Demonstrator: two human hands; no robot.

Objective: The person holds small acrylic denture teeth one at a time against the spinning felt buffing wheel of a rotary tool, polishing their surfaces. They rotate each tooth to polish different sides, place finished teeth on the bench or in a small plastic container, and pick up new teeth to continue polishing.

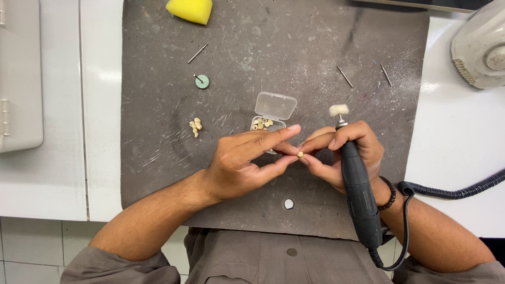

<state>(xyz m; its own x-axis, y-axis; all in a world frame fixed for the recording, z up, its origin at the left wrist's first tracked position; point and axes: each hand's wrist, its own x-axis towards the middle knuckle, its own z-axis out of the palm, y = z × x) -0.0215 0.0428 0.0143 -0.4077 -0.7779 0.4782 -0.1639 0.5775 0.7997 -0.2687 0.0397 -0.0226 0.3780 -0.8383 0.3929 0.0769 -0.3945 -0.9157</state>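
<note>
I found the polishing step paused: the left hand (239, 165) and right hand (342, 155) pinched a small tooth-coloured piece (300, 154), probably a crown, just below the open clear case (271, 117). The right also gripped the black handpiece (360, 194); next called for steadying the piece against its buff.

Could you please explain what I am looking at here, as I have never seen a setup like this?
This is one picture from a camera worn on a person's head, looking down at their own bare hands over a dark grey mat. The left hand and the right hand pinch a tiny cream piece between their fingertips. The right hand also holds a black corded handpiece with a fluffy white tip. On the mat lie an open clear box of similar pieces, a green disc, thin metal pins and a yellow sponge.
</note>
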